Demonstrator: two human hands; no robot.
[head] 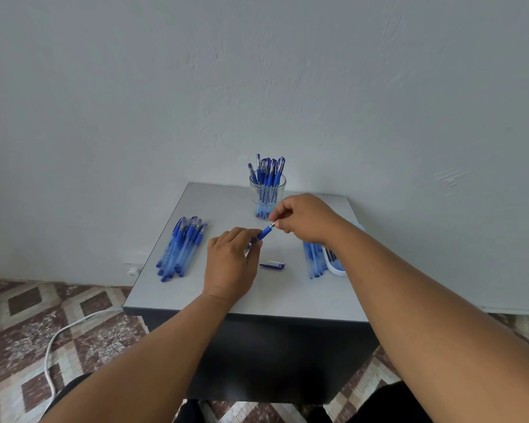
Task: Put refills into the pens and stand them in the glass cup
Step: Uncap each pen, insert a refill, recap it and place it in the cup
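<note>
Pens [180, 248] lay bunched on the desk [196, 288] at far left. Next over, the left hand [231, 264] had its grip curled round a blue pen [264, 232], the right hand [306, 219] pinching its tip. A loose cap [272, 265] sat below, the glass cup [268, 195] of pens stood behind, and more pens [313, 259] lay beside a white tray [336, 267].

A small grey table [196, 288] with a dark base stands against a pale plastered wall [257, 71]. The floor [22, 303] has brown and cream diamond tiles. A white cable [54, 346] runs across them left of the table, toward a white plug [132, 271] at the wall's foot.
</note>
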